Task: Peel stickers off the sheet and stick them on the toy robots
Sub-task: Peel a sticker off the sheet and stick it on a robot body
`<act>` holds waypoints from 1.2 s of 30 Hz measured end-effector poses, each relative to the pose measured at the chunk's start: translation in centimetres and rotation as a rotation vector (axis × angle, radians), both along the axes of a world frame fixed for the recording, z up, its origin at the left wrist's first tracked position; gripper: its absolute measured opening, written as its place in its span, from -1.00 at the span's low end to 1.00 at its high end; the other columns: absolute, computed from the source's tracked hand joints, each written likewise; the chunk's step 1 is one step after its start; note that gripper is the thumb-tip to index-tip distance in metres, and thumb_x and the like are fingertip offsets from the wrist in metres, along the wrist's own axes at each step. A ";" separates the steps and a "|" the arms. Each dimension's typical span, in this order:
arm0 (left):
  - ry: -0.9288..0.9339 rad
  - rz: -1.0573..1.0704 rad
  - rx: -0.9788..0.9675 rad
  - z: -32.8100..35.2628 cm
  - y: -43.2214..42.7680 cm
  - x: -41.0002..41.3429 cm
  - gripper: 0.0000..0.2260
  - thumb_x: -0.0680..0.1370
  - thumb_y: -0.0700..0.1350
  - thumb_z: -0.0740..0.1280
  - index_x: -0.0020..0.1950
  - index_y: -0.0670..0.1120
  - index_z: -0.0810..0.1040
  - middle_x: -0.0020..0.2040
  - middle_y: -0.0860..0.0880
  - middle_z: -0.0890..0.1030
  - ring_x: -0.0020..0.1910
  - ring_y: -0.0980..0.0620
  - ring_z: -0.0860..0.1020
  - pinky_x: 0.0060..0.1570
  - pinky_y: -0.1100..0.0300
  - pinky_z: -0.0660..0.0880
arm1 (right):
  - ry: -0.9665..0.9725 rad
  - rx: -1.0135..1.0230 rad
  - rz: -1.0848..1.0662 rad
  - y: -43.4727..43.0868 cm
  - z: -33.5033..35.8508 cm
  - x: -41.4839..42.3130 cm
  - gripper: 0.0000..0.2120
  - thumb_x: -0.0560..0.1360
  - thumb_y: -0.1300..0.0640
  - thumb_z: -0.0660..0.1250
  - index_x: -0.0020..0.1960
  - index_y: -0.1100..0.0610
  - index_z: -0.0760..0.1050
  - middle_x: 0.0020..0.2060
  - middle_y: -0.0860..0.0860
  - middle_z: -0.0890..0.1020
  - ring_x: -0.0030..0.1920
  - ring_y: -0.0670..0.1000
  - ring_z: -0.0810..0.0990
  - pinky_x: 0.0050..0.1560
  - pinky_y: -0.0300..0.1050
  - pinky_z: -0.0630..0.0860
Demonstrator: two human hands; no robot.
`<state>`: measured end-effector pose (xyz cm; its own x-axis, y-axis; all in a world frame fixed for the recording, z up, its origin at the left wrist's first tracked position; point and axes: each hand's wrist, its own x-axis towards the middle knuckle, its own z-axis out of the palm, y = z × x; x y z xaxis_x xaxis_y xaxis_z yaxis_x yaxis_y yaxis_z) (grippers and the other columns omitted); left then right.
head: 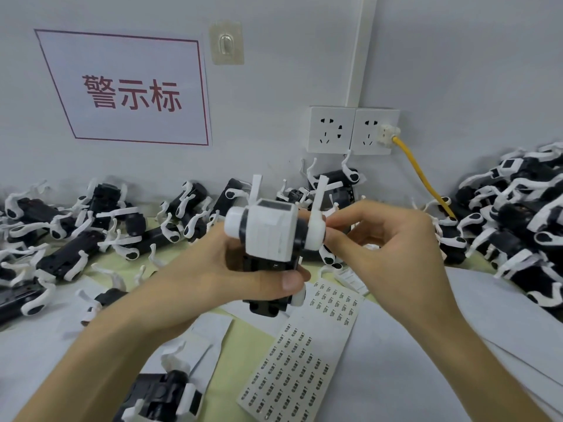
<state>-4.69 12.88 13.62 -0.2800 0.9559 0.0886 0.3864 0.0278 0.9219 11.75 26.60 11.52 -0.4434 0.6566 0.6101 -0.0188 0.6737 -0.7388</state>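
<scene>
Left hand (201, 269) grips toy robot (268, 236), right hand (393, 248) pinches its white side arm, sticker sheet (301, 367) lies flat beneath both.

A person's left hand (213, 269) grips the black lower body of a black-and-white toy robot (271, 236), thumb laid across its front. The right hand (387, 248) pinches the white arm joint on the toy's side with curled fingertips. Below them a sticker sheet (292, 370) with rows of small labels lies on the table (243, 339). More toy robots (76, 226) are heaped along the wall, under a red-lettered sign (128, 89). A yellow cable (420, 175) runs down from the wall sockets (350, 130).
</scene>
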 end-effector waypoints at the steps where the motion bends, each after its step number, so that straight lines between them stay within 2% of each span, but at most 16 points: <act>1: 0.001 0.003 0.002 0.1 0.0 0.1 -0.03 0.02 0.21 0.48 0.40 -0.11 0.49 0.26 -0.12 0.66 0.27 -0.13 0.61 0.35 -0.18 0.49 | 0.008 0.002 -0.009 -0.1 -0.1 0.0 -0.86 0.41 0.14 0.54 -0.20 -0.11 0.69 -0.32 -0.14 0.70 -0.34 -0.02 0.65 -0.27 -0.13 0.60; 6: -0.036 -0.004 0.029 -0.3 0.1 0.0 -0.07 0.04 0.22 0.50 0.39 -0.07 0.51 0.27 -0.11 0.66 0.28 -0.12 0.61 0.33 -0.19 0.50 | 0.031 0.037 -0.043 -0.4 -0.3 -0.2 -0.86 0.43 0.17 0.52 -0.19 -0.08 0.68 -0.31 -0.17 0.68 -0.33 -0.01 0.63 -0.28 -0.17 0.58; 9: -0.133 -0.153 0.084 -0.5 0.3 -0.8 -0.38 0.21 0.12 0.58 0.27 0.09 0.66 0.23 -0.08 0.70 0.22 -0.08 0.66 0.23 -0.06 0.60 | 0.027 0.083 -0.011 -0.6 -0.3 -0.3 -0.85 0.48 0.22 0.52 -0.15 -0.01 0.66 -0.25 -0.16 0.66 -0.28 0.02 0.63 -0.23 -0.13 0.58; 11: -0.189 -0.198 0.116 -0.5 0.4 -1.2 -0.52 0.34 0.08 0.55 0.26 0.18 0.66 0.24 -0.07 0.69 0.24 -0.08 0.65 0.23 -0.05 0.57 | 0.054 0.094 0.036 -0.8 -0.1 -0.2 -0.87 0.51 0.22 0.51 -0.12 0.01 0.65 -0.24 -0.14 0.65 -0.28 0.02 0.62 -0.22 -0.15 0.57; 13: -0.263 -0.170 0.132 -0.9 0.6 -1.7 -0.53 0.38 0.10 0.53 0.29 0.20 0.64 0.27 -0.05 0.68 0.27 -0.08 0.64 0.26 -0.06 0.52 | 0.089 0.061 0.105 -1.2 0.0 -0.2 -0.90 0.53 0.20 0.47 -0.10 0.01 0.63 -0.24 -0.12 0.65 -0.28 0.02 0.62 -0.20 -0.15 0.57; 15: -0.395 -0.166 0.162 -1.3 1.1 -1.7 -0.44 0.38 0.16 0.57 0.37 0.18 0.59 0.34 0.00 0.64 0.30 -0.07 0.63 0.31 -0.07 0.51 | 0.102 0.014 0.169 -1.4 0.0 -0.1 -0.91 0.52 0.17 0.44 -0.03 0.00 0.61 -0.19 -0.08 0.66 -0.20 0.03 0.64 -0.13 -0.06 0.60; 17: -0.648 -0.136 0.212 -1.5 1.9 -1.3 -0.40 0.47 0.16 0.46 0.49 0.08 0.48 0.39 -0.04 0.60 0.31 -0.09 0.62 0.36 -0.16 0.45 | 0.051 0.003 0.196 -1.6 -0.1 -0.2 -0.72 0.48 0.11 0.48 0.16 -0.05 0.55 -0.03 -0.09 0.68 0.00 0.02 0.66 -0.01 -0.05 0.59; 19: -0.928 -0.145 0.266 -1.5 2.4 -0.8 -0.43 0.56 0.07 0.34 0.54 -0.05 0.38 0.42 -0.10 0.56 0.31 -0.13 0.62 0.30 -0.14 0.53 | -0.044 0.049 0.231 -1.7 -0.5 -0.4 -0.43 0.42 -0.03 0.54 0.36 -0.13 0.40 0.17 -0.14 0.64 0.24 -0.02 0.59 0.14 -0.07 0.52; 20: -0.998 -0.178 0.280 -1.6 2.5 -0.6 -0.52 0.61 0.08 0.30 0.50 -0.04 0.42 0.38 -0.10 0.60 0.30 -0.13 0.62 0.25 -0.09 0.56 | -0.086 0.073 0.242 -1.8 -0.9 -0.6 -0.29 0.38 -0.10 0.55 0.44 -0.16 0.32 0.24 -0.15 0.60 0.33 -0.04 0.53 0.22 -0.09 0.47; 22: -1.011 -0.225 0.266 -2.2 2.6 -0.3 -0.68 0.68 0.14 0.19 0.27 0.04 0.62 0.23 -0.04 0.67 0.28 -0.10 0.60 0.34 -0.11 0.44 | -0.114 0.103 0.230 -2.0 -1.6 -1.0 -0.12 0.32 -0.13 0.59 0.52 -0.21 0.21 0.34 -0.17 0.51 0.43 -0.08 0.44 0.31 -0.21 0.39; 24: -1.034 -0.256 0.252 -2.9 2.8 -0.3 -0.60 0.70 0.18 0.12 0.13 0.04 0.70 0.25 -0.03 0.66 0.32 -0.09 0.56 0.44 -0.17 0.30 | -0.075 0.110 0.184 -2.2 -2.3 -1.5 -0.08 0.30 -0.10 0.61 0.53 -0.24 0.19 0.36 -0.18 0.48 0.43 -0.10 0.42 0.29 -0.36 0.36; 27: -1.117 -0.364 0.214 -3.1 2.9 0.2 -0.53 0.71 0.20 0.10 0.36 -0.08 0.58 0.46 -0.13 0.51 0.51 -0.11 0.40 0.58 -0.21 0.08 | 0.025 0.076 0.123 -2.1 -2.6 -2.0 -0.13 0.34 0.01 0.59 0.51 -0.20 0.22 0.32 -0.16 0.53 0.41 -0.08 0.47 0.30 -0.28 0.42; 29: -1.070 -0.428 0.154 -3.1 3.1 0.0 -0.47 0.71 0.22 0.08 0.51 -0.11 0.45 0.52 -0.15 0.45 0.55 -0.09 0.36 0.60 -0.21 0.02 | 0.073 0.072 0.095 -1.8 -2.5 -1.9 -0.21 0.38 0.07 0.56 0.50 -0.13 0.26 0.28 -0.16 0.58 0.39 -0.06 0.51 0.32 -0.16 0.47; 32: -0.668 -0.364 -0.013 -3.1 3.1 -1.0 -0.43 0.62 0.24 0.12 0.54 -0.01 0.44 0.50 0.03 0.50 0.52 0.10 0.39 0.56 -0.18 0.13 | 0.138 0.081 0.040 -1.0 -1.8 -1.3 -0.28 0.40 0.09 0.54 0.47 -0.07 0.30 0.20 -0.12 0.63 0.28 0.00 0.60 0.29 -0.01 0.52; 34: -0.425 -0.340 -0.102 -2.8 2.8 -1.7 -0.47 0.58 0.26 0.18 0.44 0.04 0.55 0.42 0.10 0.57 0.45 0.11 0.48 0.46 -0.11 0.32 | 0.164 0.064 -0.007 -0.4 -1.4 -0.9 -0.29 0.38 0.06 0.54 0.45 -0.08 0.32 0.16 -0.11 0.61 0.20 0.01 0.63 0.22 0.01 0.57; 36: -0.302 -0.341 -0.137 -2.5 2.4 -2.2 -0.58 0.59 0.24 0.20 0.20 0.04 0.70 0.31 0.04 0.65 0.31 0.04 0.61 0.29 -0.02 0.43 | 0.171 0.040 -0.041 0.2 -0.9 -0.4 -0.29 0.37 0.03 0.55 0.44 -0.10 0.33 0.14 -0.13 0.59 0.15 0.01 0.64 0.17 -0.04 0.58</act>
